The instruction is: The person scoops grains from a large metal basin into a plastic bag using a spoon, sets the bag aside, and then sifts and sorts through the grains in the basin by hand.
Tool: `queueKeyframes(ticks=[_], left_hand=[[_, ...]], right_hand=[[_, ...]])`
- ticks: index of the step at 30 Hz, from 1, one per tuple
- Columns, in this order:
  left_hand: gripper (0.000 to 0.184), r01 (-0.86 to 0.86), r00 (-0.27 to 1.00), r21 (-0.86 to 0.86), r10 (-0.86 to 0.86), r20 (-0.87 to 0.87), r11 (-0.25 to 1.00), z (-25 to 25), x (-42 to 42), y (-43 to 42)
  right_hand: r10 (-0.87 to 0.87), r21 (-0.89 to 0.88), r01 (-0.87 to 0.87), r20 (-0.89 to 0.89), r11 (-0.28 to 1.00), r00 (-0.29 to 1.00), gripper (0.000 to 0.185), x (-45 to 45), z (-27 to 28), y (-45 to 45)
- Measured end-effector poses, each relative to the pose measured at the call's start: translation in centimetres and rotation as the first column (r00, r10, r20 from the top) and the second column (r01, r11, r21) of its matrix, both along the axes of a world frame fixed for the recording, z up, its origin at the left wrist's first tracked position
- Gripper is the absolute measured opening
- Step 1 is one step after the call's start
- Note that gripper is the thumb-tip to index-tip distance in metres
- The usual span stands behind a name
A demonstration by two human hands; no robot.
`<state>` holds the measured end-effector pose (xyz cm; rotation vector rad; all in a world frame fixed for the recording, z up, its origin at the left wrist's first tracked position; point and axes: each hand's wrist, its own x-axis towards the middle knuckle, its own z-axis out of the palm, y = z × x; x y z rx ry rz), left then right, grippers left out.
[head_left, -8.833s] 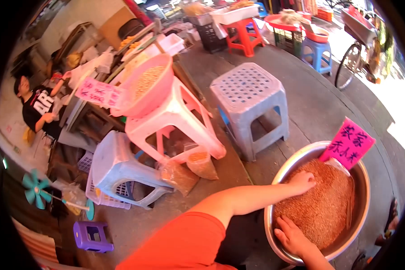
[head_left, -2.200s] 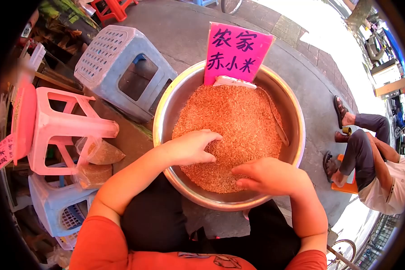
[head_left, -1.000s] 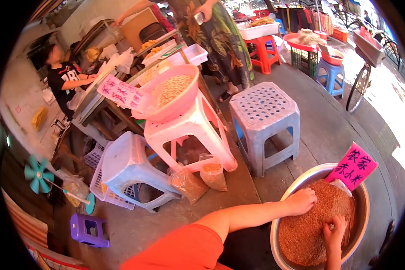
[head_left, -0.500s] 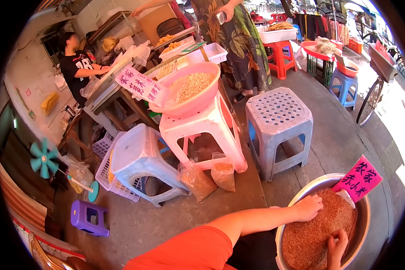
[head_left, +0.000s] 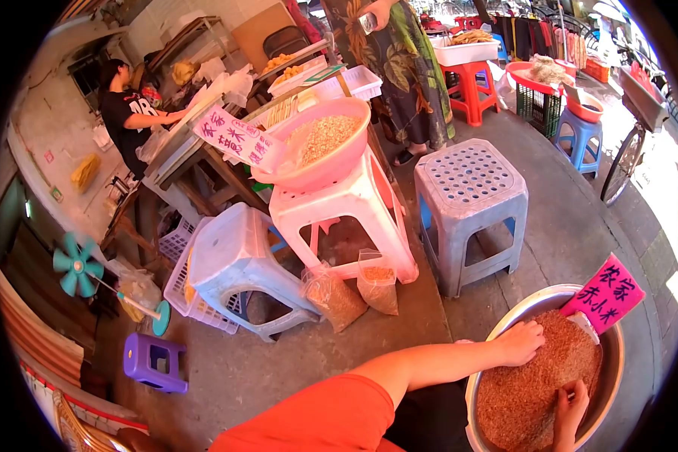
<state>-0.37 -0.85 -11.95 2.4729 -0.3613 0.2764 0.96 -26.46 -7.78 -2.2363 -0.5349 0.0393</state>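
A wide metal basin [head_left: 472, 399] stands at the lower right, heaped with reddish-brown grain [head_left: 539, 384]. My left hand [head_left: 521, 343] reaches across from the red sleeve and rests at the far left part of the heap, its fingers curled down against the grain. Nearer the basin's right side, my right hand [head_left: 571, 407] is over the grain with thumb and fingers drawn together in a pinch. Whatever lies between the fingers of either hand is too small or hidden to make out. A pink handwritten sign [head_left: 604, 294] stands in the grain at the back of the basin.
Beyond the basin are a grey stool [head_left: 471, 203] and a pink stool [head_left: 346, 215] bearing a pink bowl [head_left: 316, 169] of pale grain. Filled plastic bags [head_left: 335, 301] sit on the floor. A person in a patterned dress [head_left: 399, 68] stands behind; another works at a table.
The view has shifted slightly. Both hands stay at nearly the same places on the grain, with small changes in the right fingers.
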Motion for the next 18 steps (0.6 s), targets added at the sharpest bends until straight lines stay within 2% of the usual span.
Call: queueKeyframes(ticks=[4, 10, 14, 17, 18], left_hand=[[0.019, 0.002, 1.000, 0.023, -0.001, -0.029, 1.000, 0.2, 0.0, 0.0], [0.024, 0.003, 0.997, -0.005, -0.003, -0.079, 1.000, 0.8, -0.1, 0.0], [0.020, 0.015, 1.000, -0.032, -0.014, 0.017, 0.999, -0.7, 0.3, 0.0], [0.025, 0.033, 0.994, 0.017, -0.031, -0.105, 0.999, 0.6, 0.0, 0.1], [0.025, 0.029, 0.995, 0.013, -0.028, -0.095, 0.999, 0.7, -0.1, 0.0]], right_hand=[[0.075, -0.047, -0.067, 0.188, 0.997, 0.979, 0.012, 0.5, -0.6, -0.7], [0.011, -0.041, -0.002, 0.199, 0.999, 0.980, 0.010, 0.7, -1.3, -0.7], [0.048, -0.106, -0.016, 0.304, 0.994, 0.952, 0.009, 1.0, -2.3, -1.2], [0.003, -0.110, 0.031, 0.293, 0.993, 0.956, 0.009, 1.0, -1.8, -1.1], [-0.020, -0.095, 0.046, 0.255, 0.994, 0.967, 0.008, 0.7, -1.1, -1.0]])
